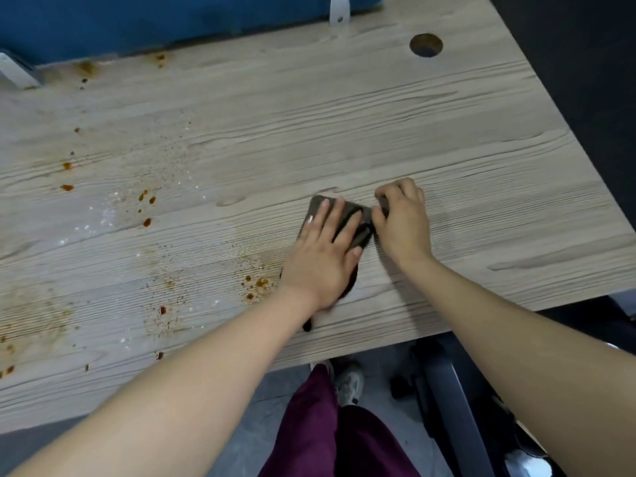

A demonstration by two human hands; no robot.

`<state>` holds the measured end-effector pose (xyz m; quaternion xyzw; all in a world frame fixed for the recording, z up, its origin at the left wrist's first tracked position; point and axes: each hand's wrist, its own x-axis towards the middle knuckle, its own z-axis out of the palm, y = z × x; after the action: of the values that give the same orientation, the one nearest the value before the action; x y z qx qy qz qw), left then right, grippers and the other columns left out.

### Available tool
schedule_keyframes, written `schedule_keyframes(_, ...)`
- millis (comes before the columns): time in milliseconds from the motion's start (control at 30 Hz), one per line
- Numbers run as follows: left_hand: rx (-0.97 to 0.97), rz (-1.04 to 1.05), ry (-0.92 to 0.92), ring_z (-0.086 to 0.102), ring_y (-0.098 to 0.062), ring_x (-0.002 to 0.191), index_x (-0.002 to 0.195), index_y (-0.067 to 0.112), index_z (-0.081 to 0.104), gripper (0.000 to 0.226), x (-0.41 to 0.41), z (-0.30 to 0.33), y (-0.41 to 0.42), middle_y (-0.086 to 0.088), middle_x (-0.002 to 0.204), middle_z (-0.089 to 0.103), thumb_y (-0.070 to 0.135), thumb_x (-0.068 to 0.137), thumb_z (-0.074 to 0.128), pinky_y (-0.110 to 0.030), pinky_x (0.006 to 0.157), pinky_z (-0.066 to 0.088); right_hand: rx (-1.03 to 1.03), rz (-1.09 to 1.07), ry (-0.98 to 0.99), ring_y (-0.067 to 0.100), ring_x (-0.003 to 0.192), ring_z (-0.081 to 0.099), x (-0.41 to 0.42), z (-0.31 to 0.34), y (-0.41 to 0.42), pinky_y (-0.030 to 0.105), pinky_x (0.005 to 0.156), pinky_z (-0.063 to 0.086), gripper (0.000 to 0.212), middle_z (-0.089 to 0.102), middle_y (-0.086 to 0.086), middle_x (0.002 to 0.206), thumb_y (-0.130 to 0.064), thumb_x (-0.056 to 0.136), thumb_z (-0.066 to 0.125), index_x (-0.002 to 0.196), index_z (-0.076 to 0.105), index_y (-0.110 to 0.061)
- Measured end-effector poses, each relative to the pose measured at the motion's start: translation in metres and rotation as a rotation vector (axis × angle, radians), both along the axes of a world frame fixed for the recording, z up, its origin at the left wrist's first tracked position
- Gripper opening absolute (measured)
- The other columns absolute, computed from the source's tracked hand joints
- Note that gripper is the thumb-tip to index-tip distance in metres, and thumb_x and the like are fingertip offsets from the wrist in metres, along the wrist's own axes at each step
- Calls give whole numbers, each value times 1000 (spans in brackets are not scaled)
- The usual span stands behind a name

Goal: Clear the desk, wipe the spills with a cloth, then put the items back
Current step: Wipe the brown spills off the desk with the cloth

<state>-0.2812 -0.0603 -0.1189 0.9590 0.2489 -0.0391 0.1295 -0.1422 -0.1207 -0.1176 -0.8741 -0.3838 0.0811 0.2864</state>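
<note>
Left hand [321,259] flat, fingers straight, on dark cloth [347,218] at worktop [378,125] centre-right; right hand [402,222] pinches its edge; fold tight, then wipe w/ firm overlapping strokes toward sauce spots [258,284] just left of cloth.

The surface [378,132] is pale grey-brown wood grain with a round cable hole [426,45] near its far right corner. Orange-brown spills [148,208] dot its left half — drops, smears and fine specks — with whitish grains [106,215] scattered among them. More drops [258,284] sit near the front edge. A dark brown cloth [354,222] lies flat right of centre — both hands rest on it.
</note>
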Motion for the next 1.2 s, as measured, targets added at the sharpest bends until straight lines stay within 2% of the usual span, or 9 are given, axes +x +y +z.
schedule_keyframes(100, 13, -69, 73, -8, -17, 147, 152, 29, 7, 56, -14, 2, 32, 2, 160, -3, 46, 100, 22, -35, 118, 3, -13, 1, -2, 32, 104, 44, -2, 2, -3, 31, 84, 34, 19, 51, 17, 109, -5, 85, 57, 103, 62, 0)
schedule_keyframes(300, 21, 338, 72, -10, -22, 146, 152, 24, 9, 55, -15, 0, 38, -3, 160, -3, 40, 101, 24, -37, 117, -2, 9, 8, 24, 28, 104, 43, -14, 0, -9, 21, 82, 30, 20, 52, 14, 110, -2, 87, 54, 106, 62, 0)
schedule_keyframes(467, -17, 48, -8, -7, -21, 147, 151, 25, 15, 56, -22, 3, -30, -3, 160, 3, 44, 99, 20, -32, 115, -6, -11, -1, -10, 33, 99, 45, -17, 2, -19, 30, 83, 32, 17, 54, 14, 107, -3, 83, 58, 100, 63, -2)
schedule_keyframes(567, -56, -87, 69, -13, -14, 146, 152, 29, 8, 56, -32, 6, -14, 3, 160, -6, 47, 100, 24, -31, 116, -5, -31, 6, -12, 31, 101, 44, -17, 4, -20, 30, 83, 33, 18, 53, 13, 109, -3, 83, 58, 101, 62, -3)
schedule_keyframes(767, 7, 90, 61, -6, -20, 147, 152, 25, 14, 56, -46, 3, 27, -1, 160, 0, 42, 100, 28, -38, 119, 7, 10, -2, 2, 18, 98, 36, -26, -1, -37, 16, 75, 25, 18, 52, 9, 111, -5, 90, 54, 106, 61, -2)
schedule_keyframes(933, 28, 258, -13, -3, -23, 147, 151, 24, 18, 54, -33, -5, -13, -5, 160, 5, 37, 100, 29, -39, 117, 1, 29, -30, 2, 25, 105, 42, -36, -3, -55, 17, 80, 28, 21, 53, 10, 113, -5, 89, 54, 109, 62, -2)
schedule_keyframes(1033, 16, 106, -66, 4, -24, 147, 149, 24, 25, 57, -32, -7, -58, -5, 159, 13, 42, 96, 23, -35, 117, 2, -4, -53, 9, 29, 105, 43, -42, -1, -67, 25, 83, 32, 22, 53, 12, 113, -5, 86, 56, 107, 62, -2)
schedule_keyframes(1100, -3, 18, -51, 1, -21, 147, 150, 25, 23, 60, -37, -4, -65, -3, 159, 9, 46, 94, 18, -33, 116, 1, -25, -48, 13, 30, 105, 44, -45, 0, -74, 27, 83, 33, 22, 53, 14, 112, -4, 85, 57, 107, 61, -2)
schedule_keyframes(1200, -11, -94, -18, -7, -15, 147, 151, 27, 16, 55, -52, 0, -50, 1, 160, 0, 46, 100, 24, -29, 116, -4, -34, -46, 3, 32, 105, 45, -52, 1, -77, 29, 85, 33, 24, 52, 16, 112, -2, 85, 56, 108, 61, 0)
